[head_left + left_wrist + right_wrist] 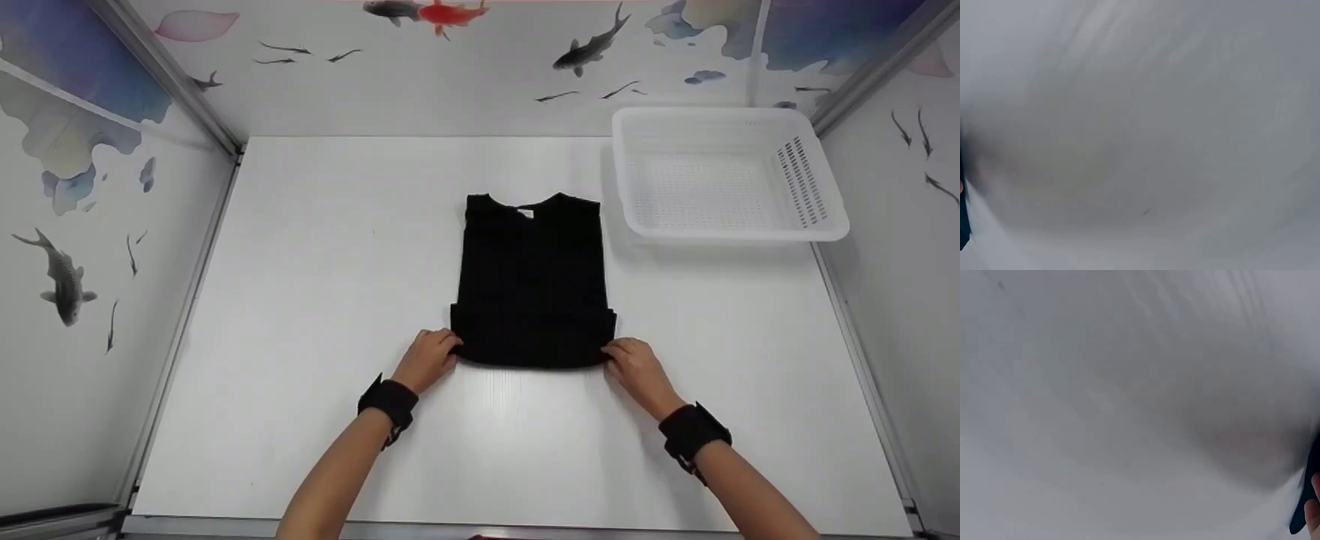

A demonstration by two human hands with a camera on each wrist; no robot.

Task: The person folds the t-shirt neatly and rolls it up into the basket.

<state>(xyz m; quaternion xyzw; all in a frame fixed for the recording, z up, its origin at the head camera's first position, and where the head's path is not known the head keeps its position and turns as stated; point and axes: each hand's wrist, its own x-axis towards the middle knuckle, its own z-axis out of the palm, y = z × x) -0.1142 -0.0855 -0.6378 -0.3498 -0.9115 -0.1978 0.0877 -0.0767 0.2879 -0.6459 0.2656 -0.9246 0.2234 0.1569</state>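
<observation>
A black shirt [532,262] lies flat on the white table, its sides tucked in and its neckline with a small white label facing away from me. The lower part is turned up in a wide band across the body. At the near left corner of that fold, my left hand [429,360] pinches the cloth. My right hand [639,371] pinches the near right corner the same way. Dark cloth [963,214] shows at the left edge of the left wrist view. In the right wrist view, fingertips [1312,514] overlap the dark fabric at the right edge.
A white plastic basket [731,229] with perforated sides stands at the back right of the table [322,262]. Panels printed with fish enclose the left, back and right sides, with metal rails along their edges. Each wrist wears a black strap [388,405].
</observation>
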